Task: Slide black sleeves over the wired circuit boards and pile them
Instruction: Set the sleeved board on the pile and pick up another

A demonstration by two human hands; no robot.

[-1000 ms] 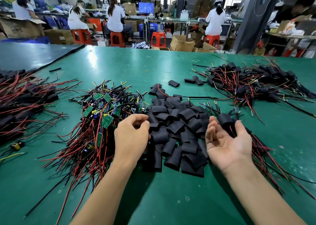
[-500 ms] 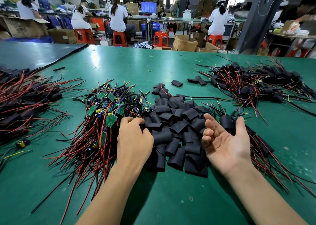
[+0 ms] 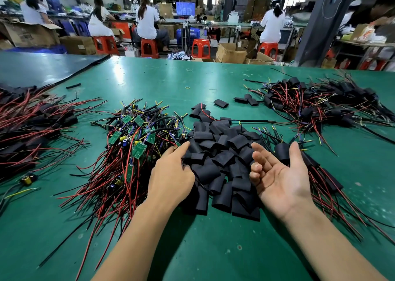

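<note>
- The green-matted worktable (image 3: 192, 81) fills the frame from the lower edge to about a third from the top. Everything you work with lies on it.
- Left of centre sprawls the tangled heap of bare green circuit boards with red and black wires (image 3: 128, 152). The small green boards show near its top, and the wires fan toward the lower left.
- In the upper right lies a pile of boards already in black sleeves (image 3: 316, 107), with wires sticking out all round. A similar dark pile with red wires (image 3: 32, 126) sits at the left edge.
- At centre, between your hands, is the heap of short flattened black tube sleeves (image 3: 220, 158). They are matt, open-ended and overlapping, and the heap touches the board heap on its left.
- A few sleeved boards (image 3: 320, 173) lie right of centre, partly hidden by your right hand. Their red wires run toward the lower right.
- Your right hand (image 3: 280, 178) lies palm up at the sleeve heap's right edge, fingers loosely bent, with nothing in it.
- Your left hand (image 3: 171, 178) lies back up at the heap's left edge, its index finger stretched out to where sleeves meet wires. The other fingers bend down onto the sleeves; you cannot tell whether they grip anything.
- Along the top, people in white tops (image 3: 147, 22) sit on red plastic stools (image 3: 199, 47).
- Several loose black sleeves (image 3: 221, 103) lie apart above the heap.
- A small yellow-wound coil (image 3: 27, 179) lies near the left edge.
</note>
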